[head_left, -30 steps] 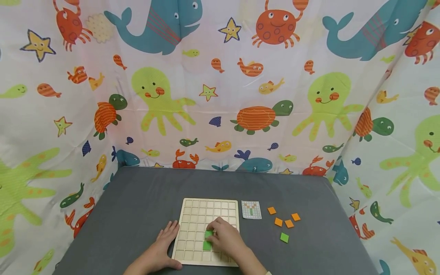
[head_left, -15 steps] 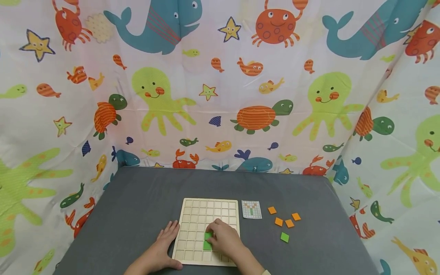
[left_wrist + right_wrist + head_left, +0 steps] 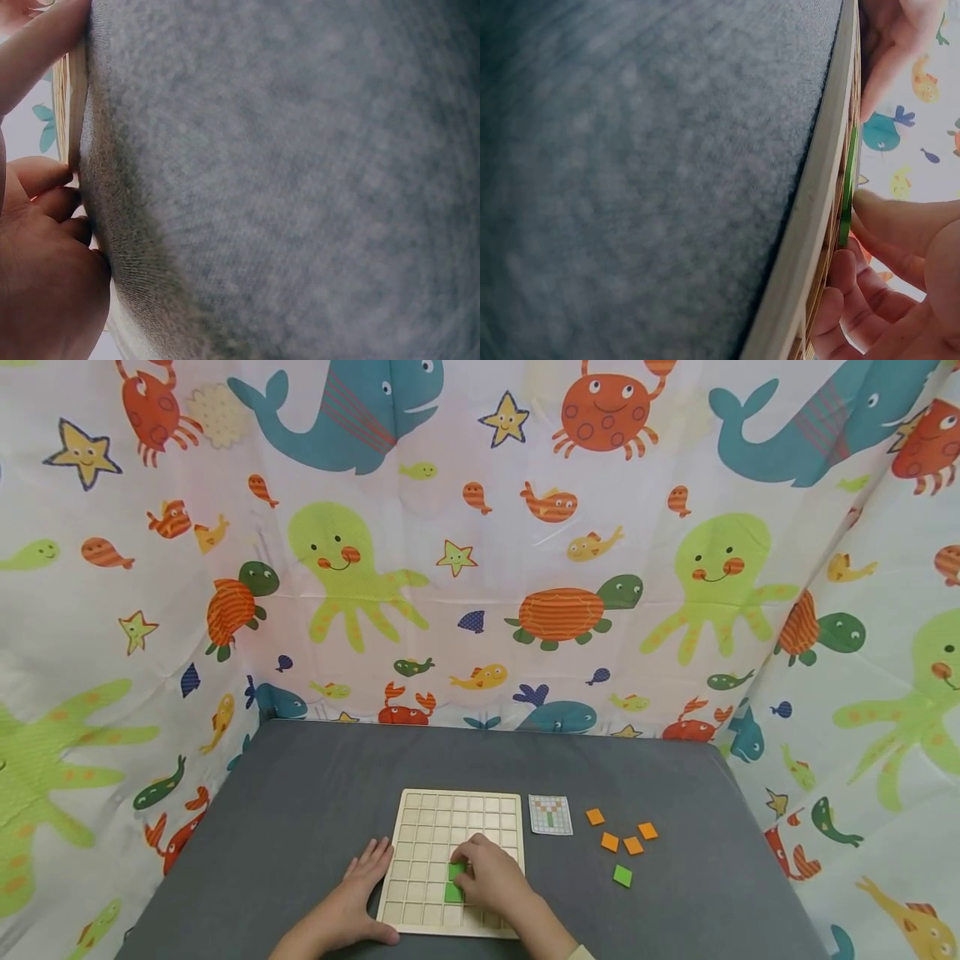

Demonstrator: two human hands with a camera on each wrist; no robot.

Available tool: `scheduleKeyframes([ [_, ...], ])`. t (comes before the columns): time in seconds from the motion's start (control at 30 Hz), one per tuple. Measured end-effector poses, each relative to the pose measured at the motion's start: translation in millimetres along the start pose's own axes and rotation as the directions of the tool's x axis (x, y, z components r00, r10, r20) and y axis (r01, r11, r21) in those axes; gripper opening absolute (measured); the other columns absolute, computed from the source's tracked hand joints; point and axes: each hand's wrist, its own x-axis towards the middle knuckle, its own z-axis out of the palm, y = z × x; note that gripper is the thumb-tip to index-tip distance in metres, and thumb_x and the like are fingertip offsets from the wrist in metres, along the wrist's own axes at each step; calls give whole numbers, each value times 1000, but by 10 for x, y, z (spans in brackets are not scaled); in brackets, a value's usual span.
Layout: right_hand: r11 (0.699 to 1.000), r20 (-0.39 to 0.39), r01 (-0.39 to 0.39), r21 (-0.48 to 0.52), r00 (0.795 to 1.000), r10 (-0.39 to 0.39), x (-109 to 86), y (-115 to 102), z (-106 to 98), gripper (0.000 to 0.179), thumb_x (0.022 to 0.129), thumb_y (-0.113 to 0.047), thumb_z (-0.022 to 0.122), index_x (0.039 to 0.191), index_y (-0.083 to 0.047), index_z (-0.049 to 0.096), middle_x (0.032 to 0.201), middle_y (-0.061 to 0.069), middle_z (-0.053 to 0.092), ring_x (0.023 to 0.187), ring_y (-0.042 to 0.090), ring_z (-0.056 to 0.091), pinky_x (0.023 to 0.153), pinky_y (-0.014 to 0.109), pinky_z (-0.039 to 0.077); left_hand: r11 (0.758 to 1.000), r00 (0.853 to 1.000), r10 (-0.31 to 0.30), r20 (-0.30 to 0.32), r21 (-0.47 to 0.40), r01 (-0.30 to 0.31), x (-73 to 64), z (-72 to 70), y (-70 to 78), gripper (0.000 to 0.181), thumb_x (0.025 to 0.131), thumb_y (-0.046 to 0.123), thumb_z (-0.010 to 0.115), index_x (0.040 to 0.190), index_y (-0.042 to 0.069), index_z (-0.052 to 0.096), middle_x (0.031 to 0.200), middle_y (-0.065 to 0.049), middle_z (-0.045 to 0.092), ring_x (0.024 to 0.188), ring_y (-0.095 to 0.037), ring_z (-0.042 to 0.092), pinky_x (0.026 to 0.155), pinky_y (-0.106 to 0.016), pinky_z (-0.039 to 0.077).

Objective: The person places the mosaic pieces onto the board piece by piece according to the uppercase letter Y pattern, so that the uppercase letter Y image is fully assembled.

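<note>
Fingers [image 3: 885, 217] on green tile [image 3: 847, 187] edge-on

green tiles [image 3: 454, 882] | pale wooden board [image 3: 420, 827] | orange tiles [image 3: 621, 835] | grey tablecloth [image 3: 315, 793]

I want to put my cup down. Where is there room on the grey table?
The table is bare left of the wooden board and behind it, up to the curtain. It is crowded right of the board: a pattern card, orange tiles and a green tile.
</note>
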Motion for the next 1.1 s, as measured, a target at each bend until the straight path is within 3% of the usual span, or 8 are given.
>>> scheduleKeyframes([
  [0.6,997,-45,-44,64,998,47,-1,41,-26,17,84,-16,80,100,-14,76,92,-6,63,72,0,52,64,22,47,1000,999,-26,18,2,26,33,13,10,136,55,46,96,159,-3,22,167,-23,13,155,-46,2,117,-72,6],
  [0.87,995,-109,-24,92,993,34,-64,74,-207,25,85,-16,81,109,-12,76,102,-1,70,79,14,67,60,22,48,999,999,-31,22,14,30,39,8,-17,137,54,46,96,158,-4,22,166,-25,14,154,-48,2,116,-73,6],
  [1.1,993,-131,-49,108,989,63,-127,181,-378,28,88,-18,78,115,-12,74,109,-1,71,83,13,67,63,24,50,998,998,-56,29,9,56,61,17,-47,138,54,46,96,158,-4,22,167,-24,13,154,-47,2,117,-72,5],
])
